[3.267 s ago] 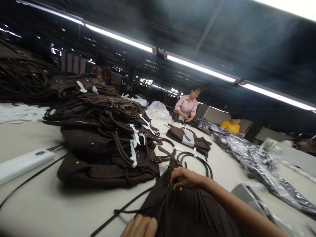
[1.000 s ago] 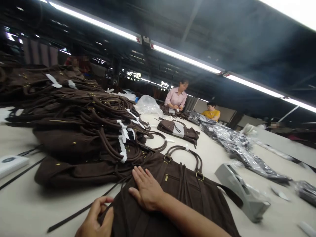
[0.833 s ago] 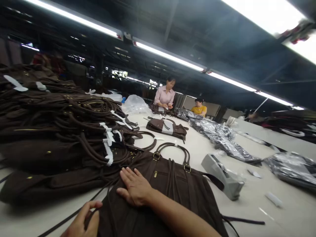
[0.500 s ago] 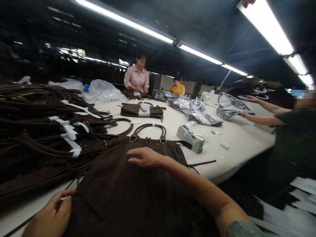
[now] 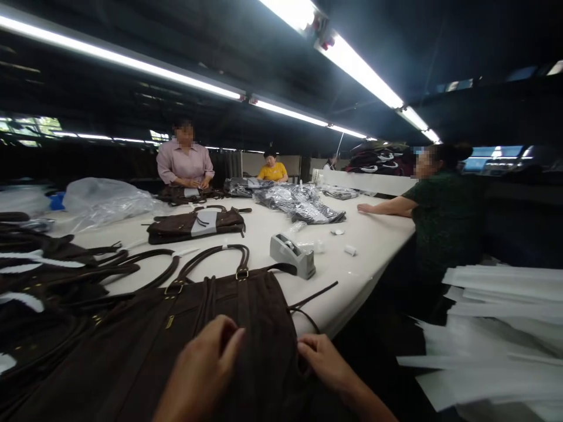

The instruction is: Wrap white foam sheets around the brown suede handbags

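A dark brown fabric handbag (image 5: 171,340) lies in front of me, its two looped handles pointing away across the table. Over its middle hovers my left hand (image 5: 200,366), loosely curled, thumb apart from the bent fingers; nothing shows in it, and its fingertips are partly hidden. My right hand (image 5: 323,358) pinches the bag's right side edge between thumb and fingers. Thin dark straps stick out from that side. Just beyond the bag stands a grey tape dispenser (image 5: 292,256).
Stacked brown bags (image 5: 48,293) fill the left. A folded bag with a paper band (image 5: 204,223) and plastic-wrapped bags (image 5: 299,202) lie farther off. Clear plastic (image 5: 108,202) sits at the back left. White sheets (image 5: 497,328) are at right. Several co-workers surround the white table (image 5: 369,240).
My view has swung right. My left hand has come from the bag's left edge to over its middle; my right hand has gone from its top to its right edge. The co-worker's plastic-wrapped bag is out of hand.
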Action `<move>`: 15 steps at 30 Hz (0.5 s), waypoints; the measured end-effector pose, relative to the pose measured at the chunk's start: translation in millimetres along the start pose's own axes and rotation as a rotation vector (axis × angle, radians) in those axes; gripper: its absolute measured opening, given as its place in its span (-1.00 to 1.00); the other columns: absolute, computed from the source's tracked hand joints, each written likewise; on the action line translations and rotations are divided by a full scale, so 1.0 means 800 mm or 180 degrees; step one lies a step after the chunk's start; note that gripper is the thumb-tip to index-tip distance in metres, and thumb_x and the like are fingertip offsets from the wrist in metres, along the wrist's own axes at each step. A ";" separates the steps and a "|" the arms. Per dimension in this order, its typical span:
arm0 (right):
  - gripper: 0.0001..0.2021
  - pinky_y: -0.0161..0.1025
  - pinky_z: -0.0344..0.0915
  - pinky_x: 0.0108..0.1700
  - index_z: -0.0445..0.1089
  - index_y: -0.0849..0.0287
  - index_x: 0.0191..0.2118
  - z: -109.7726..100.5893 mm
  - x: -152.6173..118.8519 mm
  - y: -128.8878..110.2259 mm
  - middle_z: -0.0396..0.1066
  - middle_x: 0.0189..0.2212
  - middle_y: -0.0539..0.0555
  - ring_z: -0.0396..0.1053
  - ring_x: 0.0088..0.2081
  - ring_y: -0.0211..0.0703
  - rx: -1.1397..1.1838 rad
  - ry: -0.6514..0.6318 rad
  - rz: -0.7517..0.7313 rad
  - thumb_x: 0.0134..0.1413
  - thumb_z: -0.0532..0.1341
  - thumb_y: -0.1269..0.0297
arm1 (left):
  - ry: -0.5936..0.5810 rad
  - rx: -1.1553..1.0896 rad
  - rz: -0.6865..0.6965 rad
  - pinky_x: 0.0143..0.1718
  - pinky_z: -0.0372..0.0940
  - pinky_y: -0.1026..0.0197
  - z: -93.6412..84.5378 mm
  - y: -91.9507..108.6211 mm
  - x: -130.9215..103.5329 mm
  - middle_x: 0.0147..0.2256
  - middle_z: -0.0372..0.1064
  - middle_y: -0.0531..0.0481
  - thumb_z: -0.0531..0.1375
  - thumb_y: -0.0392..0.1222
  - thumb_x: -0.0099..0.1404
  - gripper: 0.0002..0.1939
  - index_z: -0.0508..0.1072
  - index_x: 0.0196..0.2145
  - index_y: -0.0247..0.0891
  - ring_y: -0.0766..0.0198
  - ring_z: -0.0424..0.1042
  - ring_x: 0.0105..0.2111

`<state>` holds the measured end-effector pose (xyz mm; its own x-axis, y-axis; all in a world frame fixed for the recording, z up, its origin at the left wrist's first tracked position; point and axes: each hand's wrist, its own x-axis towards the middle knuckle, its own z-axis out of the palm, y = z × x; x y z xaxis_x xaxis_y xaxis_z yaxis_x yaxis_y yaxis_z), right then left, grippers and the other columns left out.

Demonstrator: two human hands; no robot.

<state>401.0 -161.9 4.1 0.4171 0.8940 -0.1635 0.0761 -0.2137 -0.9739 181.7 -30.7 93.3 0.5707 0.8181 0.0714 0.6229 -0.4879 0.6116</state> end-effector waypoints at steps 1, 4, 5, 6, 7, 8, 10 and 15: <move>-0.67 -0.33 0.18 -0.48 0.52 0.23 -0.34 0.007 -0.003 -0.005 0.37 -0.56 0.01 0.27 -0.55 -0.27 0.0282 -0.0136 -0.0029 0.00 0.19 0.06 | -0.0306 0.0056 0.0111 -0.29 0.22 0.23 0.020 0.021 0.006 -0.35 0.48 -0.01 -0.01 -0.03 0.31 -0.77 0.36 -0.33 -0.17 0.18 0.47 -0.32; -0.70 -0.30 0.25 -0.30 0.54 0.15 -0.17 0.021 -0.012 -0.033 0.43 -0.42 0.03 0.35 -0.42 -0.26 0.1125 -0.0425 -0.0223 0.01 0.21 0.16 | -0.0675 0.0037 0.0200 -0.13 0.25 0.14 0.069 0.061 0.010 -0.12 0.45 -0.20 -0.06 0.04 0.32 -0.62 0.31 -0.10 -0.26 0.06 0.44 -0.09; -0.71 -0.28 0.27 -0.21 0.53 0.12 -0.14 0.025 -0.013 -0.043 0.44 -0.34 0.04 0.37 -0.34 -0.24 0.1240 -0.0506 -0.0400 0.02 0.22 0.18 | -0.0634 -0.0003 0.0168 -0.06 0.24 0.11 0.079 0.064 0.009 -0.03 0.40 -0.26 -0.09 0.09 0.32 -0.54 0.27 -0.02 -0.30 0.04 0.41 -0.02; -0.72 -0.26 0.26 -0.11 0.54 0.09 -0.13 0.030 -0.013 -0.052 0.43 -0.27 0.04 0.37 -0.25 -0.21 0.1274 -0.0580 -0.0598 0.03 0.23 0.18 | -0.0543 -0.0039 0.0113 0.00 0.23 0.08 0.085 0.063 0.008 0.04 0.35 -0.30 -0.12 0.13 0.33 -0.46 0.23 0.05 -0.33 0.02 0.37 0.04; -0.73 -0.24 0.23 -0.04 0.54 0.08 -0.14 0.036 -0.011 -0.058 0.42 -0.22 0.05 0.36 -0.18 -0.18 0.1252 -0.0660 -0.0791 0.05 0.23 0.16 | -0.0434 -0.0050 0.0036 0.04 0.21 0.05 0.089 0.059 0.008 0.09 0.30 -0.34 -0.15 0.17 0.32 -0.39 0.19 0.10 -0.37 -0.01 0.33 0.09; -0.73 -0.22 0.21 0.01 0.55 0.08 -0.15 0.043 -0.008 -0.061 0.41 -0.20 0.05 0.35 -0.12 -0.16 0.1222 -0.0729 -0.0944 0.06 0.23 0.15 | -0.0323 -0.0043 -0.0053 0.06 0.20 0.02 0.091 0.051 0.008 0.12 0.26 -0.38 -0.15 0.20 0.31 -0.33 0.16 0.13 -0.42 -0.05 0.30 0.11; -0.73 -0.21 0.20 0.04 0.56 0.10 -0.17 0.057 0.003 -0.058 0.41 -0.20 0.06 0.34 -0.09 -0.13 0.1292 -0.0811 -0.1062 0.05 0.23 0.15 | -0.0174 -0.0115 -0.0203 0.09 0.19 -0.02 0.092 0.033 0.013 0.14 0.24 -0.42 -0.09 0.18 0.28 -0.28 0.13 0.17 -0.48 -0.10 0.28 0.13; -0.69 -0.22 0.34 -0.25 0.51 0.22 -0.20 0.069 0.045 -0.021 0.43 -0.34 0.09 0.40 -0.37 -0.18 0.1452 0.0077 -0.0496 -0.07 0.27 0.17 | -0.0211 -0.1145 0.0090 0.04 0.29 0.09 0.084 0.007 0.026 -0.05 0.48 -0.20 0.10 -0.04 0.13 -0.48 0.39 0.00 -0.35 0.01 0.42 0.01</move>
<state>364.5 -104.7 5.6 0.4537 0.8911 -0.0118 -0.2635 0.1215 -0.9570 233.2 -36.8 45.1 0.6258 0.7785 0.0482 0.3850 -0.3620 0.8490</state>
